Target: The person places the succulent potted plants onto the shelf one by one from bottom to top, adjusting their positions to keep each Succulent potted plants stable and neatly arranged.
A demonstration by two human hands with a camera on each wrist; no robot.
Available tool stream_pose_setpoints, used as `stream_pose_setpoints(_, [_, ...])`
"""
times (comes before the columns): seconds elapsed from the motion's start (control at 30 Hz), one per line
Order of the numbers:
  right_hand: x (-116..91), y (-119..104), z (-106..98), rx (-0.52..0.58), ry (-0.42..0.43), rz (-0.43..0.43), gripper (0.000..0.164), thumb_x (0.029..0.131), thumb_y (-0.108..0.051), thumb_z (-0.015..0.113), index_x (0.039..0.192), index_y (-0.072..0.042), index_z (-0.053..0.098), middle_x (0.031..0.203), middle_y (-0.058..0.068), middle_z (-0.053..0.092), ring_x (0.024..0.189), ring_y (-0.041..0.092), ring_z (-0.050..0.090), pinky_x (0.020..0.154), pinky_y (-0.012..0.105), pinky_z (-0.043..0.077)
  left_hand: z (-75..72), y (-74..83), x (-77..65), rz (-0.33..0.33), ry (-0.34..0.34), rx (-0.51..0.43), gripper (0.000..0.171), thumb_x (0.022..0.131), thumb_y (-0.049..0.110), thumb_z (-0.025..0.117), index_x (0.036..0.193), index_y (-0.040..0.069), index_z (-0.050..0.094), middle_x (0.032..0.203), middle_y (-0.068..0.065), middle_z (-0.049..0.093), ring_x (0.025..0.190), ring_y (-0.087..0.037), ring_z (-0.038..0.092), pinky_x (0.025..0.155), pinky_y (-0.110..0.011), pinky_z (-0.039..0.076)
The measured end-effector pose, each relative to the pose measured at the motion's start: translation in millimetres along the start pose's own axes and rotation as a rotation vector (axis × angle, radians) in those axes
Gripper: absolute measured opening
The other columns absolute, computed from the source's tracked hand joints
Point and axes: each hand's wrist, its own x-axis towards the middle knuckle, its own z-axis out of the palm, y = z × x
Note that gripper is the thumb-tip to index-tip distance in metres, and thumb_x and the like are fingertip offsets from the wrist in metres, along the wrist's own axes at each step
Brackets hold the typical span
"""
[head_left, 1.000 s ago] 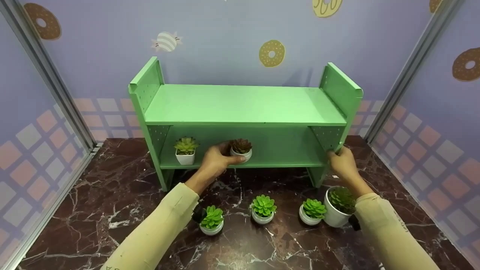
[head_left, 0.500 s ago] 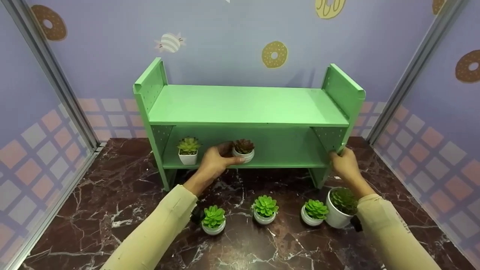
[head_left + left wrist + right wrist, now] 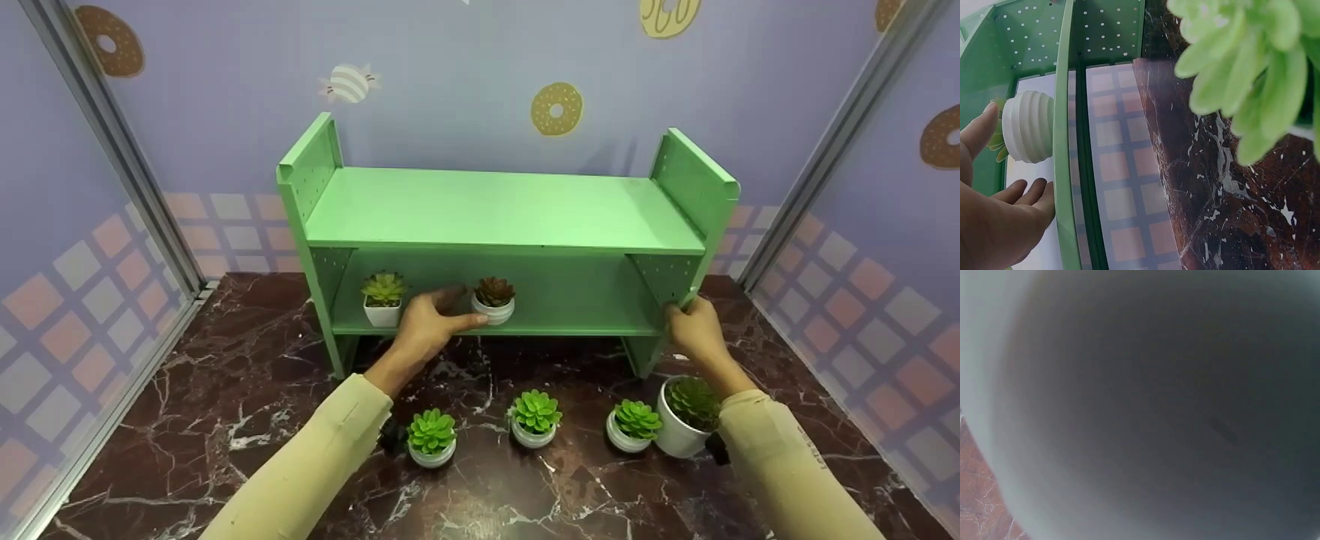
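A reddish-brown succulent (image 3: 495, 291) in a ribbed white pot (image 3: 1028, 127) stands upright on the lower shelf of a green rack (image 3: 502, 210). My left hand (image 3: 431, 322) is beside it, thumb and fingers spread around its left side. In the left wrist view, a gap shows between the fingertips (image 3: 1039, 191) and the pot. My right hand (image 3: 697, 330) grips the front edge of the rack's right side panel. Left of my left hand, a yellow-green succulent (image 3: 383, 291) stands in a square white pot on the same shelf.
Green succulents in round white pots stand on the dark marbled table (image 3: 247, 420): one at left (image 3: 432, 436), one in the middle (image 3: 535, 417), one at right (image 3: 634, 426). A larger white pot (image 3: 679, 427) stands beside my right forearm. A blurred grey surface (image 3: 1157, 410) fills most of the right wrist view.
The thumb of my left hand has drawn back leftward from the reddish-brown succulent's pot, which stays on the shelf. My right hand keeps its grip on the rack. The head view shifts slightly.
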Motion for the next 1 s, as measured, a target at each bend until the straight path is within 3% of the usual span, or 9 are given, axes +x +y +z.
stream_pose_setpoints(0.1, [0,-1,0,0.002,0.0,0.005,0.018,0.096,-0.006,0.044,0.097,0.008,0.055,0.071,0.01,0.051,0.057,0.017,0.05,0.048,0.029,0.04,-1.5,1.0,-3.2,-0.009,0.0,-0.005,0.072,0.078,0.023,0.086,0.139,0.003,0.055,0.136,-0.011,0.056,0.124,-0.024,0.052,0.094,-0.038,0.049])
stream_pose_setpoints(0.43, [1,0,1,0.026,0.001,0.01,0.018,0.096,-0.005,0.044,0.098,0.01,0.055,0.07,0.009,0.051,0.055,0.016,0.05,0.047,0.027,0.042,-4.5,-0.5,-14.1,-0.042,0.025,0.025,0.07,0.077,0.027,0.087,0.137,0.006,0.057,0.134,-0.009,0.057,0.12,-0.023,0.055,0.09,-0.036,0.051])
stream_pose_setpoints(0.7, [2,2,1,0.038,0.0,0.012,0.014,0.095,-0.004,0.043,0.091,0.006,0.052,0.065,0.007,0.048,0.05,0.014,0.047,0.044,0.026,0.041,-6.3,-4.8,-23.6,0.015,-0.003,-0.004,0.071,0.079,0.025,0.086,0.138,0.003,0.055,0.138,-0.013,0.054,0.125,-0.028,0.052,0.095,-0.038,0.049])
stream_pose_setpoints(0.9, [1,0,0,0.02,0.004,0.008,0.021,0.096,-0.005,0.043,0.1,0.011,0.056,0.08,0.015,0.055,0.062,0.016,0.052,0.05,0.025,0.044,-10.8,-6.1,-30.3,0.058,-0.028,-0.037,0.07,0.081,0.021,0.084,0.139,-0.001,0.052,0.139,-0.018,0.052,0.125,-0.033,0.051,0.096,-0.041,0.048])
stream_pose_setpoints(1.0, [0,0,0,0.014,-0.004,0.016,0.022,0.096,-0.006,0.043,0.101,0.011,0.055,0.079,0.014,0.055,0.063,0.017,0.052,0.051,0.026,0.044,-14.3,-8.0,-33.6,0.066,-0.038,-0.034,0.07,0.081,0.022,0.083,0.14,0.001,0.052,0.139,-0.017,0.052,0.126,-0.032,0.051,0.096,-0.043,0.047])
